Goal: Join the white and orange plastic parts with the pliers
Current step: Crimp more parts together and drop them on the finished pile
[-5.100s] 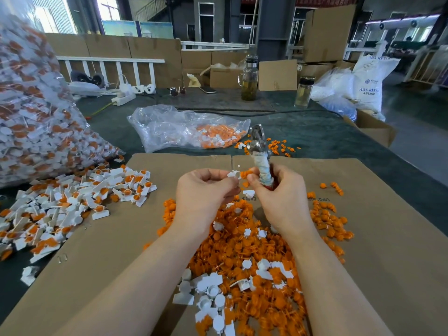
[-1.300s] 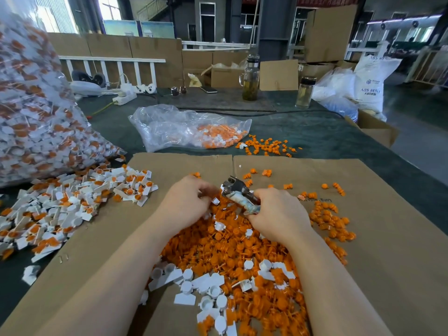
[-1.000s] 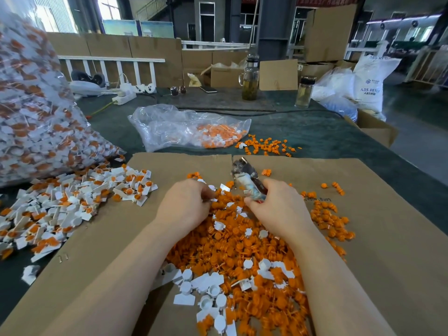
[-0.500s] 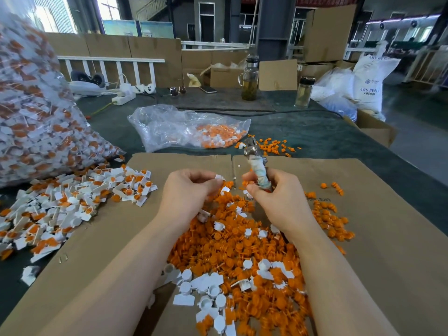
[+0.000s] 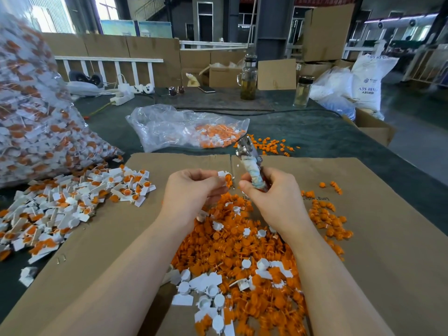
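My left hand [image 5: 194,190] pinches a small white part with an orange part [image 5: 226,178] at its fingertips, held above the pile. My right hand [image 5: 274,197] grips the pliers [image 5: 249,158] by their tape-wrapped handles, metal jaws pointing up and away. The jaws stand above and right of the held parts, not touching them. Below both hands lies a heap of loose orange parts [image 5: 242,246] with white parts [image 5: 208,292] mixed in at the near end, on brown cardboard [image 5: 388,238].
A pile of joined white-and-orange pieces [image 5: 63,204] lies left on the cardboard edge. A big clear bag of them [image 5: 31,117] stands far left. A flat plastic bag [image 5: 184,127] with orange parts lies behind. Bottles [image 5: 248,78], boxes and sacks stand at the back.
Both hands rose from the heap. The pliers swung from lying low over the pile to upright. My left hand came up with a white and orange part at its fingertips.
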`<move>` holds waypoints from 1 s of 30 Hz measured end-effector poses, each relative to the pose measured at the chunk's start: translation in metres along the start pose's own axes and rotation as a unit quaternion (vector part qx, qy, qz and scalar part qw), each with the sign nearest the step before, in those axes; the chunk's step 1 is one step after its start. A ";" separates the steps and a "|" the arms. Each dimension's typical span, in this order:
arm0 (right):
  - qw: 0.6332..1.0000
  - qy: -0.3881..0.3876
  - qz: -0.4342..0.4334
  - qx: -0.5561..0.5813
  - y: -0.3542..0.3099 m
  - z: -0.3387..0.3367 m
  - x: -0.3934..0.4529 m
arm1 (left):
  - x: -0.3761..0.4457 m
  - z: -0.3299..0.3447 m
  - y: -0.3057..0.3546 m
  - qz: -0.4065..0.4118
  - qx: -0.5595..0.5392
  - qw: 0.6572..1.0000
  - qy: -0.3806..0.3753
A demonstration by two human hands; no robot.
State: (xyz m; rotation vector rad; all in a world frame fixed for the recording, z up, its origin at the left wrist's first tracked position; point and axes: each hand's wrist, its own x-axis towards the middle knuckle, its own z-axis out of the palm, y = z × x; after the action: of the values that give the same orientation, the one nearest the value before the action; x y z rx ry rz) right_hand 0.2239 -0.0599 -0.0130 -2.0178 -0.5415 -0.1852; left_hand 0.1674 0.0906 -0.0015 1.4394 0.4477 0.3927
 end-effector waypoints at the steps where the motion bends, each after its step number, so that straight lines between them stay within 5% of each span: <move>1: 1.000 0.000 0.000 -0.002 -0.001 0.001 0.000 | -0.001 0.001 0.000 0.003 0.000 1.000 0.001; 16: 0.998 0.061 -0.021 -0.021 -0.004 0.006 -0.001 | -0.012 0.014 -0.001 0.140 0.109 0.984 0.031; 30: 0.998 0.032 -0.032 -0.043 -0.004 0.003 0.000 | -0.012 0.017 -0.004 0.171 0.183 0.966 0.065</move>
State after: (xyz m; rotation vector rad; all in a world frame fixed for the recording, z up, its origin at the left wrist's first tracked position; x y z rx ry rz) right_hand 0.2220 -0.0558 -0.0114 -2.0716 -0.5670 -0.3149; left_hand 0.1655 0.0696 -0.0035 1.8667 0.3894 0.7130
